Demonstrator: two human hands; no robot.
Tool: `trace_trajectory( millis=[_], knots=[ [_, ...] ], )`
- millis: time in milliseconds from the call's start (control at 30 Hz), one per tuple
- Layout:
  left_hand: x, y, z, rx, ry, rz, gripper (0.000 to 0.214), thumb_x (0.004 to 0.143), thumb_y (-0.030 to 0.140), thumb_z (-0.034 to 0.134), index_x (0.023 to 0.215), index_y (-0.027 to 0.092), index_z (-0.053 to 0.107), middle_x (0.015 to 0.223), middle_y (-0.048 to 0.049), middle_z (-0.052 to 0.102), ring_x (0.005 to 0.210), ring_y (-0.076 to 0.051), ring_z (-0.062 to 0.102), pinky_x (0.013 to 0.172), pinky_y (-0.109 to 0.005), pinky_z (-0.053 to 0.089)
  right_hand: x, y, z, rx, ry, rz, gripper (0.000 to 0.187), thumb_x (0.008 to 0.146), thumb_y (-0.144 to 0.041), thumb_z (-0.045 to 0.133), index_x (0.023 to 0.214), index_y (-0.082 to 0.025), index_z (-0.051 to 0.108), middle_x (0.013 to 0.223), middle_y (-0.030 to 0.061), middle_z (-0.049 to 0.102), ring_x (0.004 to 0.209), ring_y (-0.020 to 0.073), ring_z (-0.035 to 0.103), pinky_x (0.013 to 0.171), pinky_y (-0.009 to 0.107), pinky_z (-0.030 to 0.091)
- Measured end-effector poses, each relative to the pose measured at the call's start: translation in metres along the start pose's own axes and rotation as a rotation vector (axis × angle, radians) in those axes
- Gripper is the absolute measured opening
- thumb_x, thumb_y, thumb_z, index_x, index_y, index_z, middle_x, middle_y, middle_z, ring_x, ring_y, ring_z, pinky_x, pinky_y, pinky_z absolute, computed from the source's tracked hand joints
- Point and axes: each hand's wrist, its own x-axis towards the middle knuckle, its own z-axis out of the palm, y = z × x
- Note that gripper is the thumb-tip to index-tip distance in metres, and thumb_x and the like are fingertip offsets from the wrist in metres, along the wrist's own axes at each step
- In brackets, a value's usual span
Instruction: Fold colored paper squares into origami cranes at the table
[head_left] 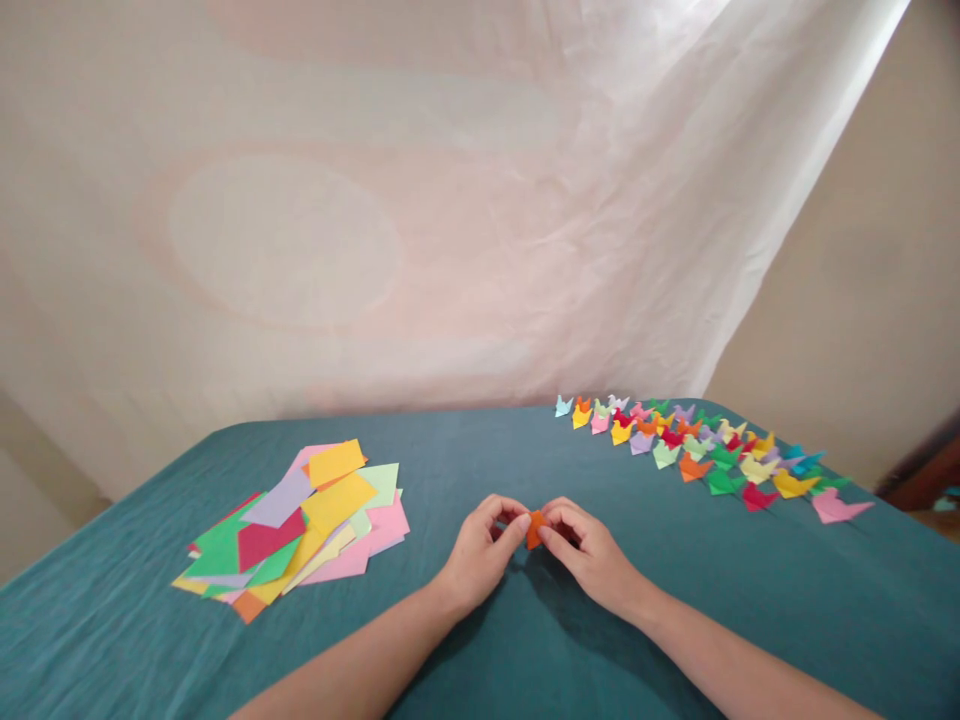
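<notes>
Between my two hands is a small folded piece of orange paper [535, 530], held just above the cloth near the middle of the table. My left hand [484, 545] pinches its left side between thumb and fingers. On its right side, my right hand [589, 550] grips it the same way. Its exact folded shape is partly covered by my fingertips.
A loose pile of coloured paper sheets [337, 505] lies on the left of the green tablecloth [465, 450]. Rows of small folded paper birds [694, 468] in many colours stand at the back right. A pale cloth [450, 230] hangs behind the table.
</notes>
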Motion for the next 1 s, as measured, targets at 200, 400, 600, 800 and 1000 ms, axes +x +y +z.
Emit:
trace_trajectory(
  millis=[200, 400, 600, 800, 1000],
  knots=[
    [0.0, 0.002, 0.0, 0.027, -0.049, -0.022, 0.027, 0.086, 0.039, 0.052, 0.082, 0.014, 0.061, 0.078, -0.0027, 0.06, 0.069, -0.012, 0.055, 0.062, -0.021, 0.042, -0.002, -0.005, 0.002, -0.041, -0.073, -0.045, 0.019, 0.088, -0.029, 0.049, 0.074, -0.019, 0.056, 0.08, 0.0025, 0.054, 0.074, 0.0149, 0.052, 0.068, 0.027, 0.042],
    [-0.001, 0.01, 0.001, 0.075, -0.052, -0.037, 0.018, 0.081, 0.03, 0.056, 0.075, 0.014, 0.061, 0.076, -0.0015, 0.059, 0.068, -0.012, 0.055, 0.061, -0.021, 0.042, -0.002, -0.002, 0.002, -0.038, -0.072, -0.037, 0.021, 0.088, -0.029, 0.05, 0.071, -0.018, 0.055, 0.081, 0.0029, 0.054, 0.075, 0.0147, 0.052, 0.069, 0.027, 0.042],
    [-0.001, 0.014, -0.001, 0.081, -0.064, -0.039, 0.015, 0.081, 0.027, 0.054, 0.08, 0.014, 0.062, 0.08, -0.0026, 0.06, 0.075, -0.014, 0.056, 0.064, -0.023, 0.042, 0.0, 0.001, 0.001, 0.018, -0.046, 0.009, 0.021, 0.087, -0.03, 0.052, 0.07, -0.018, 0.055, 0.082, 0.0025, 0.054, 0.074, 0.0144, 0.051, 0.067, 0.026, 0.041],
    [-0.001, 0.01, 0.0, 0.063, 0.001, -0.015, 0.013, 0.081, 0.026, 0.055, 0.08, 0.015, 0.059, 0.086, -0.0034, 0.059, 0.078, -0.014, 0.056, 0.064, -0.022, 0.043, 0.0, 0.008, 0.0, 0.073, -0.001, 0.023, 0.021, 0.086, -0.033, 0.053, 0.072, -0.018, 0.056, 0.082, 0.0021, 0.051, 0.07, 0.0137, 0.049, 0.061, 0.025, 0.039],
    [0.001, -0.001, 0.001, 0.031, 0.026, -0.031, 0.014, 0.082, 0.028, 0.055, 0.08, 0.014, 0.057, 0.075, -0.0017, 0.059, 0.067, -0.012, 0.054, 0.062, -0.022, 0.043, 0.0, 0.008, 0.0, 0.037, 0.018, 0.059, 0.022, 0.085, -0.033, 0.054, 0.07, -0.018, 0.057, 0.074, 0.0001, 0.05, 0.063, 0.0124, 0.046, 0.058, 0.025, 0.037]
  ],
)
